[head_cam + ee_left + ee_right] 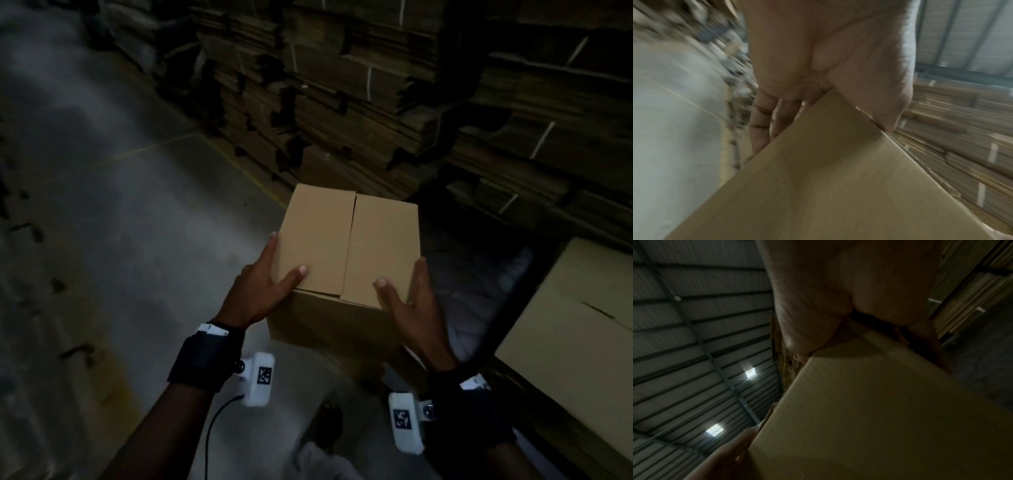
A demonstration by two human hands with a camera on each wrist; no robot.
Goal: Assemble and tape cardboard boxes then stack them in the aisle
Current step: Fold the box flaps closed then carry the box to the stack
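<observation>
Head view: the cardboard box is up in the air over the aisle floor, flaps folded shut, no tape that I can see on the seam.
Head view, grip: left hand flat on the left wall, thumb over the top; right hand mirrors it, so the box is squeezed between open palms.
Head view, surroundings: stacks of flat cartons behind, another box at right.
Left wrist: fingers straight along the side, thumb hooked over the top edge.
Right wrist: dark, with the palm pressed to the wall and the thumb on top.
Handling: probably empty and light, with stiff walls but loose flaps, so it is best held on opposite walls near the corners.
</observation>
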